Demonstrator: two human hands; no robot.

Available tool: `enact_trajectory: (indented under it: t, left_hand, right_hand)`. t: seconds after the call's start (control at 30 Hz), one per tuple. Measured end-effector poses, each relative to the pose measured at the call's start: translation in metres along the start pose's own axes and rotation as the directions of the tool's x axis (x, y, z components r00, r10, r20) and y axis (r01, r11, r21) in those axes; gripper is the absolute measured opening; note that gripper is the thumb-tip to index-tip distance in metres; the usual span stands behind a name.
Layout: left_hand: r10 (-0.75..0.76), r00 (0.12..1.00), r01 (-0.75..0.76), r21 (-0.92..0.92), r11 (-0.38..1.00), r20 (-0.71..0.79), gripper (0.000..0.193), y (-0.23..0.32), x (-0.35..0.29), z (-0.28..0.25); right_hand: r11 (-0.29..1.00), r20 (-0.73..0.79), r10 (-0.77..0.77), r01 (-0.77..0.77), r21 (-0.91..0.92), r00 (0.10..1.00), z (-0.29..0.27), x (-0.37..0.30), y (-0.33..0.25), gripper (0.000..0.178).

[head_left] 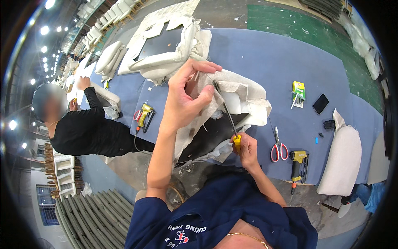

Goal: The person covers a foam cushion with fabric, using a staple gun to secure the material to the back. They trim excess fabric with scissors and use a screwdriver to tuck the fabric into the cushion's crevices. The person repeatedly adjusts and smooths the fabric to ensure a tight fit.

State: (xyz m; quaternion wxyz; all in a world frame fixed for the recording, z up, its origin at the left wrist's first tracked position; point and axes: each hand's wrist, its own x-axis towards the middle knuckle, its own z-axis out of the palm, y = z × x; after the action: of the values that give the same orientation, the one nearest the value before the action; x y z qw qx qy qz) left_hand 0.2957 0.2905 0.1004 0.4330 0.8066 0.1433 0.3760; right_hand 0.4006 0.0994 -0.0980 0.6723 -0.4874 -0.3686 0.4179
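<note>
My right hand [247, 150] is closed around the yellow handle of a long screwdriver [237, 143]. Its dark shaft slants up and left, and the tip meets the fabric close to my left thumb. My left hand [188, 93] grips a fold of beige fabric [234, 86] on an upholstered piece, thumb on the near side and fingers over the top. White padding [230, 102] shows under the fabric, and the piece's black underside [207, 137] faces me. Whether the tip goes through the fabric, I cannot tell.
Right on the blue table [265, 54] lie red-handled scissors [278, 147], a staple gun [298, 166], a green-and-yellow box [298, 91], a phone [320, 103] and a cream cushion [342, 159]. Another staple gun [144, 116] lies left, near a co-worker [91, 128]. Fabric-covered pieces [166, 68] lie beyond.
</note>
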Motion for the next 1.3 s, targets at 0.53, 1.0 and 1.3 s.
enact_trajectory:
  t: [0.53, 1.0, 1.3]
  left_hand:
    - [-0.197, 0.976, 0.200, -0.027, 0.979, 0.093, 0.029, 0.032, 0.002, 0.006]
    - [0.061, 0.974, 0.023, -0.362, 0.932, 0.219, 0.019, -0.003, 0.008, 0.014]
    - [-0.062, 0.972, 0.154, -0.416, 0.896, 0.226, 0.020, 0.004, 0.000, 0.001]
  right_hand:
    - [0.845, -0.103, -0.391, 0.312, -0.435, 0.915, -0.018, -0.002, -0.012, 0.030]
    - [0.741, -0.296, -0.333, 0.054, -0.670, 0.896, -0.044, 0.018, -0.024, 0.043]
    - [0.999, 0.180, 0.039, -0.041, 0.008, 0.983, -0.036, 0.013, -0.001, 0.066]
